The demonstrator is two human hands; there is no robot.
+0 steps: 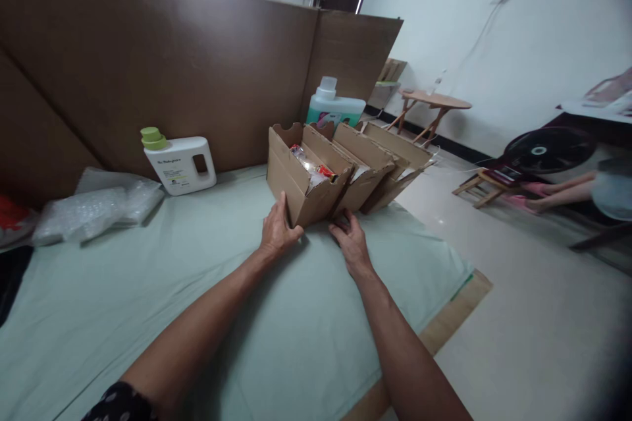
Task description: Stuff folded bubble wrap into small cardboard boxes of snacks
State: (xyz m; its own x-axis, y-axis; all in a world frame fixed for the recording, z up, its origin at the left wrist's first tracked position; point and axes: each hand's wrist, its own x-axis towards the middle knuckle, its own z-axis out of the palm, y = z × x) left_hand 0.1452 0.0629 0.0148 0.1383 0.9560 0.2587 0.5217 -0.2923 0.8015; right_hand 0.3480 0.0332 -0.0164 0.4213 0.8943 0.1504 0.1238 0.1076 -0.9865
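Note:
An open-topped cardboard box (pixel 291 187) stands on the cloth-covered table, with several shiny plastic packets (pixel 312 167), some red, inside. My left hand (pixel 280 231) grips its left side low down, the index finger up along the cardboard and the thumb by the near bottom corner. At the bottom of its right side, my right hand (pixel 351 236) curls its fingers in against the cardboard; the fingertips are partly hidden. Two more open cardboard boxes, a middle box (pixel 372 184) and a right box (pixel 402 174), stand close beside it in a row.
A teal detergent bottle (pixel 336 108) is behind the boxes. To the left are a white jug with a green cap (pixel 180 167) and bubble wrap (pixel 93 213). A tall cardboard panel (pixel 197 65) backs the table. At right, beyond the table edge, are a fan (pixel 538 151) and a person's legs (pixel 563 194).

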